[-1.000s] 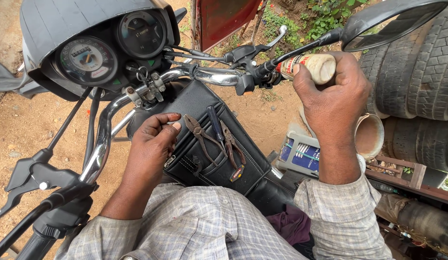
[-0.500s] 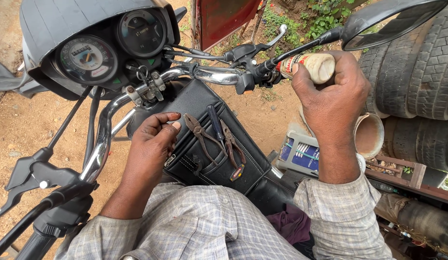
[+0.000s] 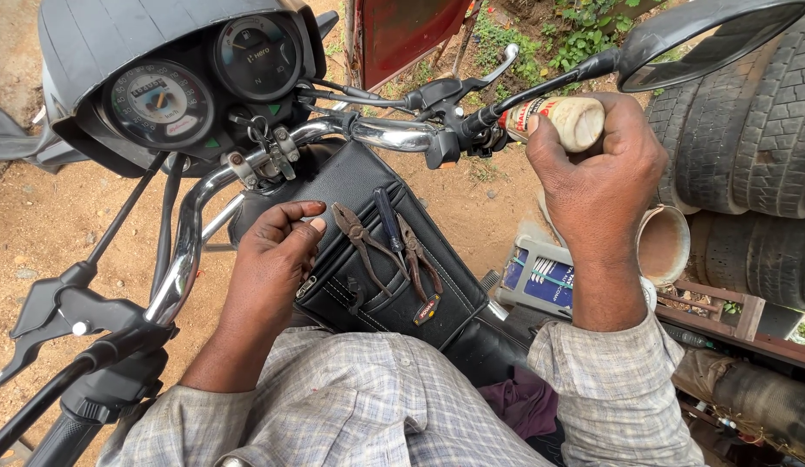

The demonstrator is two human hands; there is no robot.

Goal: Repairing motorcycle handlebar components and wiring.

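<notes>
The right hand grips the handlebar grip, half fitted on; the left hand rests loosely curled on the tank bag, pliers unused.

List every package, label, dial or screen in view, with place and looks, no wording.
Bottle: in the right hand by the right grip, cream, red-and-white label.
Round dials: top left, pale and dark faces.
Box: ground, right of the tank bag, blue and white.
Left hand: on that bag.
</notes>
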